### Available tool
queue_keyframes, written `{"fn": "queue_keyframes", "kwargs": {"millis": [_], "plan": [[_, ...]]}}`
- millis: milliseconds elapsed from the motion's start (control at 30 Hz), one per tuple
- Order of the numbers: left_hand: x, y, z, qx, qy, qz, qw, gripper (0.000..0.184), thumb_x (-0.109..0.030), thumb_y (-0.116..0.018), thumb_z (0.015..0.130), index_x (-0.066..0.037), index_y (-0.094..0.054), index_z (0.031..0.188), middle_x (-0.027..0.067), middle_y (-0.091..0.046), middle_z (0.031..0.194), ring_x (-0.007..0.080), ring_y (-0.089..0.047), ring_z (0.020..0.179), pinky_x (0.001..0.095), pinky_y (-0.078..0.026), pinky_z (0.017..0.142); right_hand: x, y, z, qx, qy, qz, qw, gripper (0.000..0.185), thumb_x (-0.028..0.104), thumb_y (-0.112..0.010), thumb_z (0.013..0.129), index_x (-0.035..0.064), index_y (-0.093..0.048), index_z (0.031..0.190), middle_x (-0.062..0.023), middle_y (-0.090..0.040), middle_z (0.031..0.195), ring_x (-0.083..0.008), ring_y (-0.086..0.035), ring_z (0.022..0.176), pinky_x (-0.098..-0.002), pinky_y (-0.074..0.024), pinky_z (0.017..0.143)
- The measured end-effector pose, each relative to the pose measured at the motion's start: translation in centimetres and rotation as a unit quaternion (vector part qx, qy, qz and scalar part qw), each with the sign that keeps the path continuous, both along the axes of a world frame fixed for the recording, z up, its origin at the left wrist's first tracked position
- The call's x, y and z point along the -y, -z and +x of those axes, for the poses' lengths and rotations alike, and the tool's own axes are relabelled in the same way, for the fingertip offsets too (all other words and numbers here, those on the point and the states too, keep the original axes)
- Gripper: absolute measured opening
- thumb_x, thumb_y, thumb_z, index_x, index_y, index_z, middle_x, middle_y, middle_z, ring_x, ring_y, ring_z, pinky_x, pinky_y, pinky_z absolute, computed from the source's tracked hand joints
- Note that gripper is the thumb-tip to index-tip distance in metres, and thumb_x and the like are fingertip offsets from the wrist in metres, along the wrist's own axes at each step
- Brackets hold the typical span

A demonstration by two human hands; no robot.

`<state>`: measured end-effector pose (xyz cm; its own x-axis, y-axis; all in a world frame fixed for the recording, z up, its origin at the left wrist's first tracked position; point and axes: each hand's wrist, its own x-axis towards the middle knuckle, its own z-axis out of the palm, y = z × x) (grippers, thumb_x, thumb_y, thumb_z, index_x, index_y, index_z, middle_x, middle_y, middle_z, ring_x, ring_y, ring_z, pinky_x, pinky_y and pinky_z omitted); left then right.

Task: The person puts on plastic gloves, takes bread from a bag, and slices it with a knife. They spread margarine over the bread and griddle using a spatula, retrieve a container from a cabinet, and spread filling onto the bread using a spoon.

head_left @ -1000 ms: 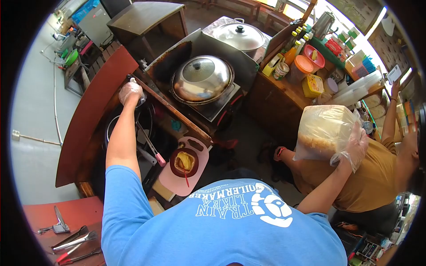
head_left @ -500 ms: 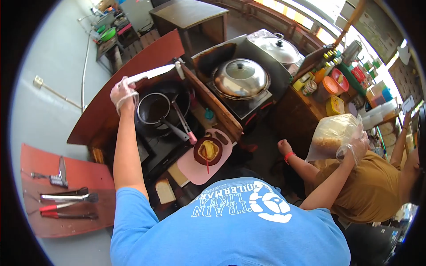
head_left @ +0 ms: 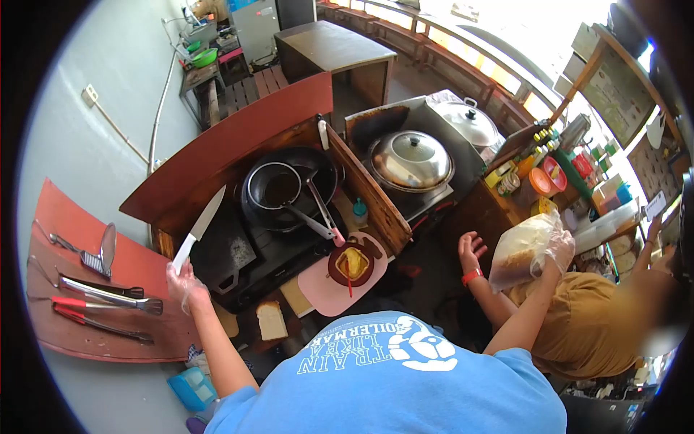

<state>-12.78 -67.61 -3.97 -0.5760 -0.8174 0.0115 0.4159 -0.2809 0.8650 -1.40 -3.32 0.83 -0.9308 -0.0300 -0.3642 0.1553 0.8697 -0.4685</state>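
Note:
My left hand (head_left: 188, 286), in a clear plastic glove, grips the white handle of a large knife (head_left: 205, 223), whose blade points up and away over the black stove (head_left: 235, 254). On the right my right hand (head_left: 559, 249), also gloved, holds a clear plastic bag of bread (head_left: 522, 251). Between my arms, a brown plate (head_left: 337, 269) with a yellow-topped bread slice and a red utensil rests on a pink cutting board (head_left: 316, 291). Near the stove's front edge lies a bread slice (head_left: 271, 321).
A wok (head_left: 322, 170) holds a small pan (head_left: 274, 186) and tongs. A lidded pan (head_left: 412, 160) sits farther right. Tongs (head_left: 108, 295) hang on a red panel at left. Beside my right arm is another person (head_left: 585, 325), one hand extended near the bag.
My left hand has taken the knife and brought it back to the left. The bag has shifted slightly, and the other person's hand has come up near it.

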Motion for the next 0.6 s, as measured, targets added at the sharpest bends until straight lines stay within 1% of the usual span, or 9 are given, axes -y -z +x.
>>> {"fn": "queue_keyframes", "kwargs": {"millis": [100, 167, 267, 300, 367, 400, 433, 500, 600], "plan": [[-0.7, -0.4, 2.3, 0.016, -0.043, 0.04, 0.998, 0.036, -0.023, -0.062, 0.095, 0.008, -0.059, 0.113, 0.0185, -0.068, 0.102, 0.0265, -0.07, 0.087, 0.0354, -0.053, 0.082, -1.5, -0.1, 0.8, 0.026, 0.029, 0.0, 0.999, 0.052, 0.049, -0.061, 0.097, 0.0, -0.068, 0.115, -0.0202, -0.072, 0.105, -0.0322, -0.069, 0.091, -0.0413, -0.0517, 0.084], [0.2, 1.2, 2.9, 0.012, -0.042, 0.051, 0.998, 0.037, -0.023, -0.062, 0.095, 0.009, -0.058, 0.114, 0.0191, -0.067, 0.103, 0.0265, -0.069, 0.09, 0.0349, -0.053, 0.084, -2.7, -0.4, 1.4, 0.037, 0.047, 0.001, 0.998, 0.052, 0.049, -0.061, 0.097, 0.0001, -0.068, 0.115, -0.0202, -0.072, 0.105, -0.0324, -0.069, 0.091, -0.0414, -0.0518, 0.084], [0.3, 1.7, 3.6, -0.013, 0.04, 0.068, 0.997, 0.038, -0.022, -0.062, 0.096, 0.009, -0.058, 0.117, 0.0185, -0.067, 0.104, 0.0258, -0.069, 0.092, 0.0343, -0.053, 0.085, -3.7, -0.7, 2.3, 0.048, 0.062, -0.002, 0.997, 0.052, 0.049, -0.061, 0.097, 0.0003, -0.068, 0.115, -0.0203, -0.072, 0.105, -0.0326, -0.069, 0.091, -0.0416, -0.0518, 0.085], [-0.5, 1.1, 3.9, -0.015, 0.038, 0.067, 0.997, 0.038, -0.022, -0.062, 0.096, 0.009, -0.058, 0.117, 0.0185, -0.067, 0.104, 0.0258, -0.069, 0.092, 0.0343, -0.053, 0.085, -4.0, -0.8, 2.4, 0.052, 0.067, 0.0, 0.996, 0.052, 0.049, -0.061, 0.097, 0.0003, -0.068, 0.115, -0.0203, -0.072, 0.105, -0.0326, -0.069, 0.091, -0.0417, -0.0518, 0.085], [-1.8, 0.1, 4.3, -0.032, 0.103, 0.083, 0.991, 0.037, -0.021, -0.061, 0.096, 0.009, -0.057, 0.119, 0.0185, -0.067, 0.105, 0.0245, -0.068, 0.093, 0.0347, -0.053, 0.086, -4.5, -1.0, 2.9, 0.053, 0.075, -0.001, 0.996, 0.052, 0.049, -0.061, 0.097, 0.0005, -0.068, 0.115, -0.0203, -0.072, 0.106, -0.0328, -0.069, 0.092, -0.0418, -0.0518, 0.085], [-1.9, 0.2, 4.4, -0.044, 0.146, 0.078, 0.985, 0.037, -0.02, -0.06, 0.097, 0.008, -0.057, 0.122, 0.0179, -0.067, 0.105, 0.0228, -0.068, 0.094, 0.0351, -0.053, 0.089, -4.6, -0.9, 3.0, 0.055, 0.077, -0.001, 0.996, 0.052, 0.048, -0.061, 0.097, 0.0005, -0.068, 0.115, -0.0203, -0.072, 0.106, -0.0328, -0.069, 0.092, -0.0419, -0.0518, 0.085], [-2.1, 0.2, 4.5, -0.047, 0.144, 0.078, 0.985, 0.037, -0.02, -0.06, 0.097, 0.008, -0.057, 0.122, 0.0179, -0.067, 0.105, 0.0228, -0.068, 0.094, 0.0351, -0.053, 0.089, -4.8, -1.0, 3.3, 0.056, 0.082, -0.002, 0.995, 0.052, 0.048, -0.061, 0.097, 0.0006, -0.068, 0.116, -0.0204, -0.072, 0.106, -0.0329, -0.069, 0.092, -0.042, -0.0518, 0.085], [-3.4, 0.1, 4.9, -0.053, 0.212, 0.097, 0.971, 0.038, -0.02, -0.06, 0.097, 0.006, -0.057, 0.125, 0.0171, -0.067, 0.104, 0.0215, -0.067, 0.095, 0.0348, -0.053, 0.092, -5.1, -1.0, 3.6, 0.056, 0.085, 0.0, 0.995, 0.052, 0.048, -0.061, 0.097, 0.0007, -0.068, 0.116, -0.0204, -0.072, 0.106, -0.0331, -0.069, 0.092, -0.0421, -0.0518, 0.085], [-5.0, -0.5, 5.7, -0.071, 0.281, 0.076, 0.954, 0.044, -0.017, -0.063, 0.095, 0.005, -0.054, 0.132, 0.0154, -0.068, 0.103, 0.0221, -0.067, 0.096, 0.0361, -0.054, 0.094, -5.5, -1.4, 3.9, 0.059, 0.091, 0.001, 0.994, 0.052, 0.048, -0.061, 0.097, 0.0009, -0.068, 0.116, -0.0205, -0.072, 0.106, -0.0333, -0.069, 0.092, -0.0423, -0.0519, 0.085]]}}
